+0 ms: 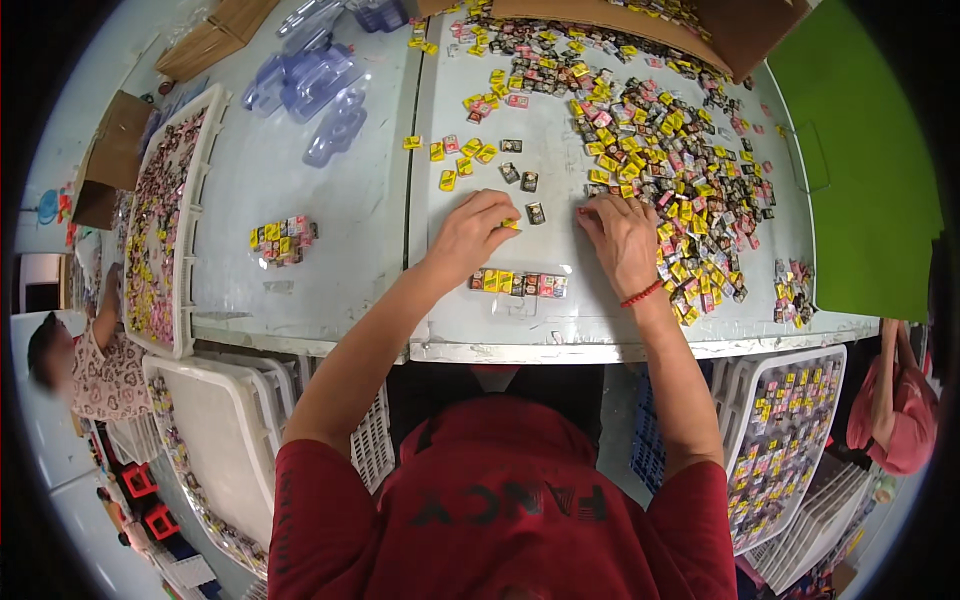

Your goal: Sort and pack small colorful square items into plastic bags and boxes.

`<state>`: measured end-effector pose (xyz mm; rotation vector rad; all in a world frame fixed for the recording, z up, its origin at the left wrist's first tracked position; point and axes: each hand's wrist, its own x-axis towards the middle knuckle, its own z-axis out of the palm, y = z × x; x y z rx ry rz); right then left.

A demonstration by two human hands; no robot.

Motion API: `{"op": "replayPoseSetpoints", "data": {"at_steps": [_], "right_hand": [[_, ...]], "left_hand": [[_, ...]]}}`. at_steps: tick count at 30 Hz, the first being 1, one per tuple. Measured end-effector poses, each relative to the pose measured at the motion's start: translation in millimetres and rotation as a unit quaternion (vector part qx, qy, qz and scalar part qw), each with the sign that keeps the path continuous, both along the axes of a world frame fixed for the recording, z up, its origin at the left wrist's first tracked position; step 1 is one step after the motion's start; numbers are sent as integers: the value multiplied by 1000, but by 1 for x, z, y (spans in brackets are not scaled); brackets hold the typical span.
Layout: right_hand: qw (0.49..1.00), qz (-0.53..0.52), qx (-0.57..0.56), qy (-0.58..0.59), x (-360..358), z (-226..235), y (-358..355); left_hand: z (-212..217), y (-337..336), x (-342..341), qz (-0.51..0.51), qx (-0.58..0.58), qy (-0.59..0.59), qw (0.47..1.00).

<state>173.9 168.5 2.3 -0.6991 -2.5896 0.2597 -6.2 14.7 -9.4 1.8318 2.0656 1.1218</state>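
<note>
My left hand (468, 238) pinches a small yellow box (511, 224) between thumb and fingertips. A small black box (536, 213) lies just right of those fingertips. My right hand (624, 242), with a red cord at the wrist, is closed at the left edge of a big heap of small boxes (690, 190) in yellow, black and pink. What its fingertips hold is too small to make out. Between my forearms, near the table edge, a clear plastic tray (520, 306) carries a row of yellow, black and pink boxes. Several loose yellow boxes (465, 167) lie beyond my left hand.
Left of a table seam sit a filled clear tray (283, 240) and a pile of clear plastic trays (310, 85). A cardboard box (740, 35) tips over the heap. White crates (205, 160) stand left and right. Other people (100, 370) are at both sides.
</note>
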Motion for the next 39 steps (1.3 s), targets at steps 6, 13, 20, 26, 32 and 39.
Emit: {"op": "replayPoseSetpoints", "data": {"at_steps": [6, 13, 20, 26, 32, 39], "right_hand": [[998, 40, -16, 52, 2, -7, -6], [995, 92, -1, 41, 15, -1, -11], [994, 96, -24, 54, 11, -7, -5], [994, 87, 15, 67, 7, -9, -8], [993, 74, 66, 60, 29, 24, -48], [992, 108, -58, 31, 36, 19, -104]], "left_hand": [[-3, 14, 0, -12, 3, 21, 1000], [-9, 17, 9, -46, 32, 24, 998], [-13, 36, 6, -72, 31, 58, 995], [-5, 42, 9, -67, 37, 85, 993], [38, -8, 17, -36, 75, 69, 994], [33, -74, 53, -74, -13, 44, 996]]}}
